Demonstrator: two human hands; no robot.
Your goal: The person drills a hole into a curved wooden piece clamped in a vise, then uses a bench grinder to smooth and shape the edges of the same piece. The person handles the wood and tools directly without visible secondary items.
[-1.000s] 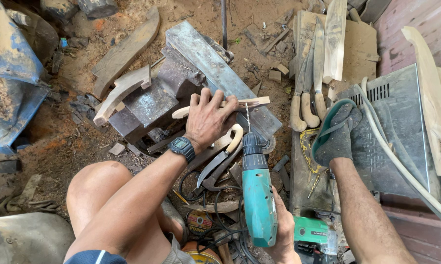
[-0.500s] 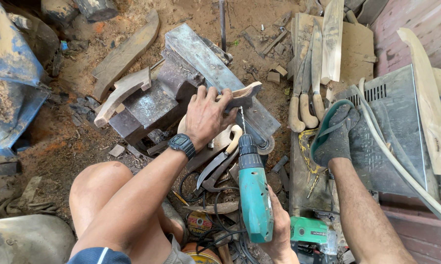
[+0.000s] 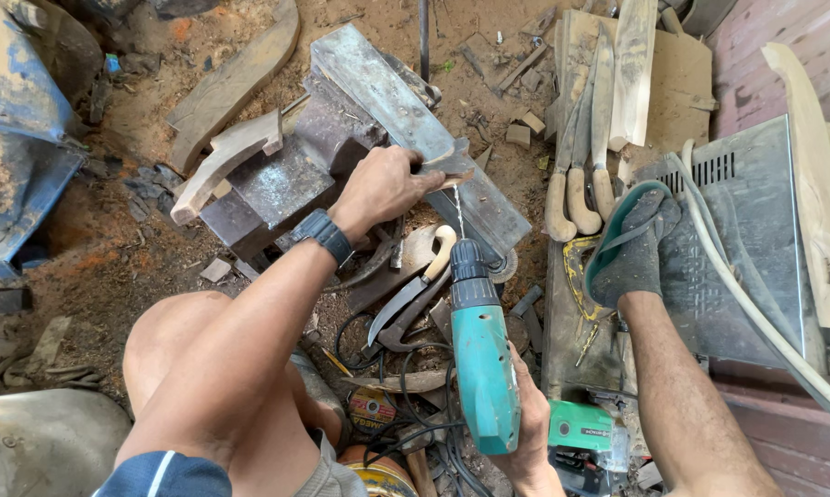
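On the metal block point(image 3: 277, 179) — left hand point(image 3: 383, 184) gripping a wooden piece point(image 3: 450, 166), right hand point(image 3: 530, 423) clutching the teal drill point(image 3: 481, 354).

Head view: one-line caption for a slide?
Left hand steadies a wood piece on the anvil; right hand aims a teal drill.

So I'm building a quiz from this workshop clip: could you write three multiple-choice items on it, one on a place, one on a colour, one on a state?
1. Where does the left hand press the small wooden piece?
A. on the grey metal block
B. on the dirt floor
C. on the person's knee

2. What colour is the body of the electric drill?
A. red
B. teal
C. yellow

3. How does the right hand stand?
A. open and empty
B. closed round the drill's grip
C. resting on a knife

Answers: 1 A, the wood lies on the grey metal block; 2 B, the casing is teal; 3 B, the hand grips the drill, bit pointing at the wood.
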